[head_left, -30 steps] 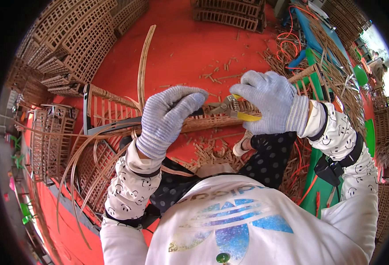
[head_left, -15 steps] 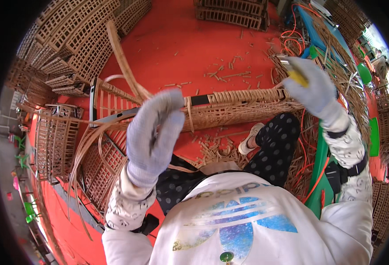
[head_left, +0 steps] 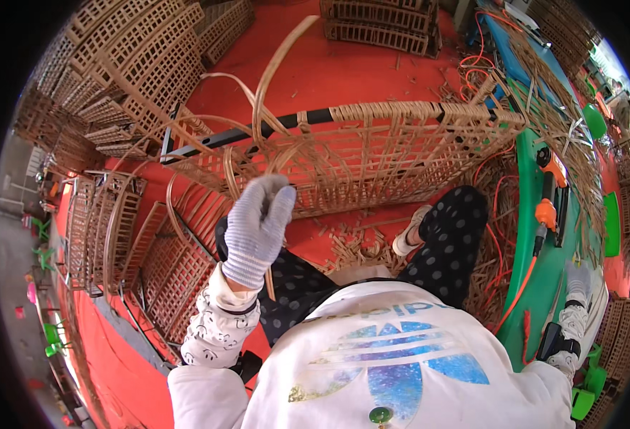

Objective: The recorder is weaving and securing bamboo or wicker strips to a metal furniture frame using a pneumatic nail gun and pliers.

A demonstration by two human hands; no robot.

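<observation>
A black-edged frame woven with tan rattan strips (head_left: 393, 154) is tilted in front of me, its lattice face showing. Binding wraps the right part of its top edge, while loose strips rise from the left part. At the frame's lower left, my left hand (head_left: 254, 232), in a pale knit glove, has its fingers curled closed around a rattan strip (head_left: 286, 157). Far to the right, my right hand (head_left: 579, 277), also gloved, is low beside the green table (head_left: 526, 250); its fingers are too small and blurred to read. An orange-and-black power tool (head_left: 552, 179) rests on that table.
Stacked lattice panels (head_left: 136, 57) fill the back left, and more panels (head_left: 379, 28) stand at the back. Dry strips (head_left: 544, 100) lie heaped along the right. An orange hose (head_left: 519, 293) runs by the table. Offcuts (head_left: 358, 247) litter the red floor.
My right hand has gone from the frame's right end to beside the green table; its yellow object is out of sight. The frame has tipped to show its lattice. My left fingers have closed.
</observation>
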